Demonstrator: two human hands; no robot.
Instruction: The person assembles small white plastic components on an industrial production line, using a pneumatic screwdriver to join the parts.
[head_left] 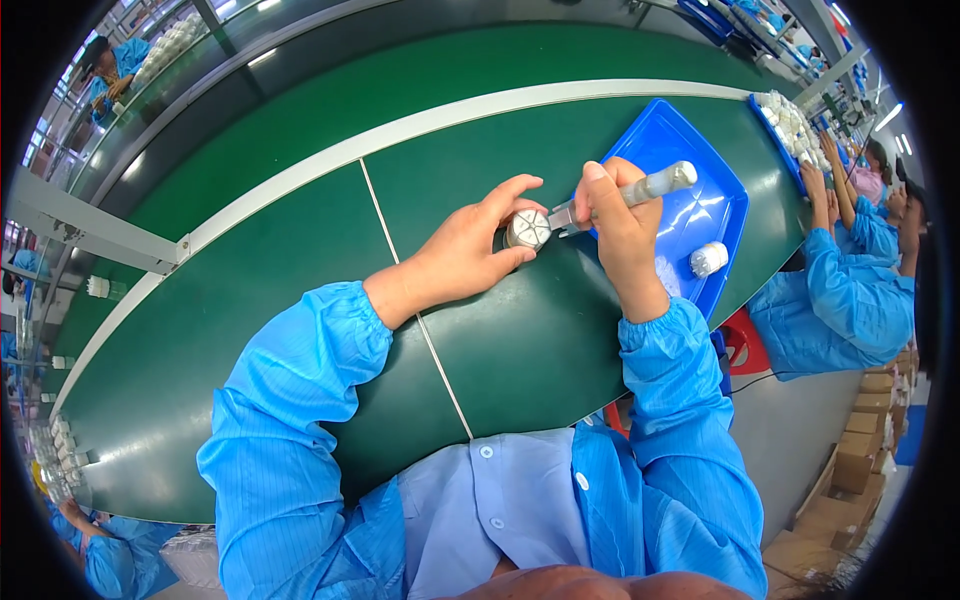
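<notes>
My left hand is curled round a short cylindrical part, thumb and fingers on its sides. The part's pale round end shows dark lines running out from the middle. In my right fist is a hand tool with a thick, pale, wrapped-looking handle; its exact kind is unclear. Its grey metal end reaches the edge of the part. My right hand is over the near left side of a blue tray. Inside that tray lies a white ribbed cylindrical part, beside some clear plastic.
The green work surface has a white seam and a pale rail along its far side. At right, a co-worker in blue sleeves reaches to another tray of white parts. Cardboard boxes stand on the floor.
</notes>
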